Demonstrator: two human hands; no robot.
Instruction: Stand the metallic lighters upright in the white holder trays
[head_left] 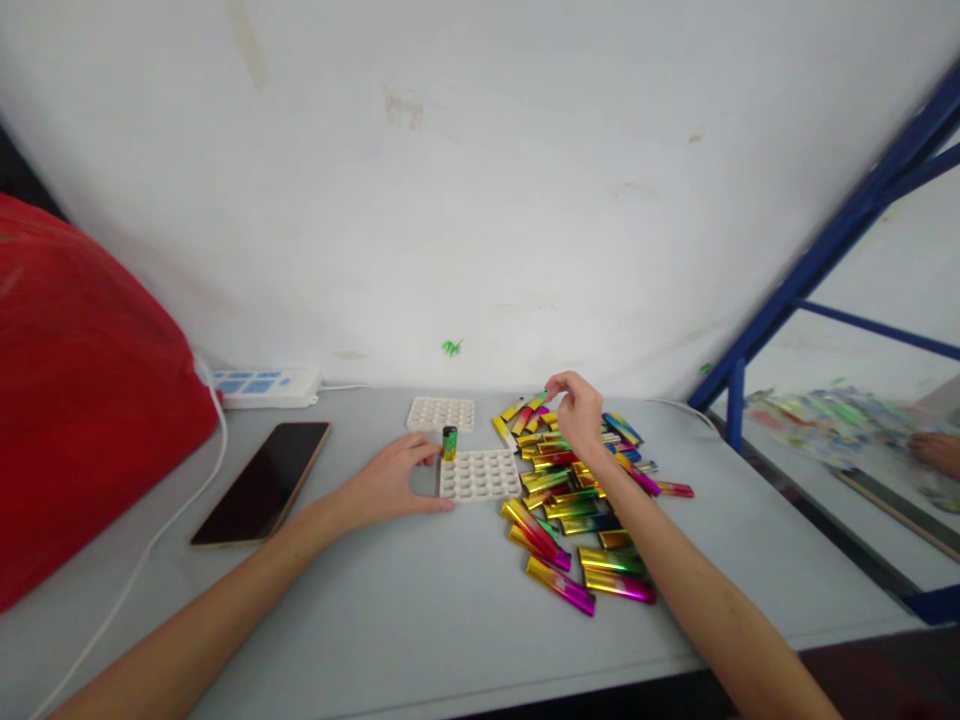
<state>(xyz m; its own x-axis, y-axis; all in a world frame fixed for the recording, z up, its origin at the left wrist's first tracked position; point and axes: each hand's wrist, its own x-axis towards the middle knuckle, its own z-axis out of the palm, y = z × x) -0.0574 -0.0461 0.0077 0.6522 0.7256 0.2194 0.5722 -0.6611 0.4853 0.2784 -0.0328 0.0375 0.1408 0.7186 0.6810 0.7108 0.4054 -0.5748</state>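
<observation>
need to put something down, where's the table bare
Bare tabletop lies between the left forearm and the pile of lighters, in front of the near white tray; also right of the pile, toward the blue frame. The pile is crowded, reaching the right hand.

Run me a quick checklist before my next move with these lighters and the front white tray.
1. Left hand at the front white tray: ok, by its left edge.
2. Green lighter upright: ok, at the tray's back left corner.
3. Right hand has a lighter in its grip: cannot tell.
4. Loose lighters lined up: not ok, scattered and overlapping.
5. Phone apart from the tray: ok.
</observation>
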